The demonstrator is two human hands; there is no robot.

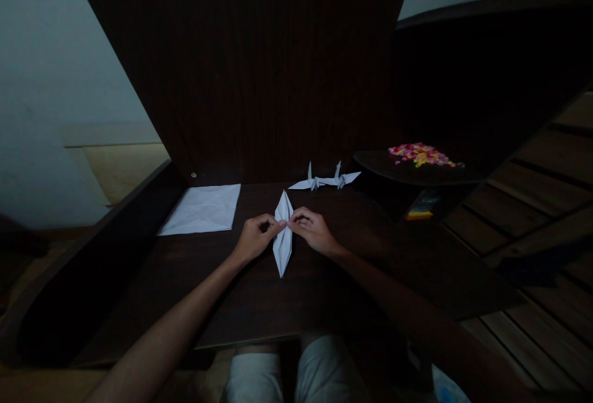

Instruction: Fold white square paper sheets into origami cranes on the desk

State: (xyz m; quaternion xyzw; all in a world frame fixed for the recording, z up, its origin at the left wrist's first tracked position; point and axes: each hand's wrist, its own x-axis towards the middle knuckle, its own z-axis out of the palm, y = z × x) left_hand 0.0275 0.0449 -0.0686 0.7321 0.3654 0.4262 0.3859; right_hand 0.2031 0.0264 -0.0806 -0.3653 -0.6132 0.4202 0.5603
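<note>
A white sheet of paper folded into a long, narrow diamond [282, 254] is held above the dark desk, its points facing away from me and toward me. My left hand [259, 234] pinches it at the middle from the left side. From the right, my right hand [314, 230] pinches the same middle part, and the two thumbs nearly meet there. Just beyond the far point stand two white paper cranes [327, 180] with raised necks, side by side. The undersides of the fingers are partly hidden.
A stack of white paper squares [204, 208] lies at the left of the desk [250, 304]. On a rounded shelf [380, 162] at right sits a heap of small colourful pieces [424, 154]. Below it is a small box with a rainbow edge [420, 212]. A raised side panel [102, 254] bounds the left.
</note>
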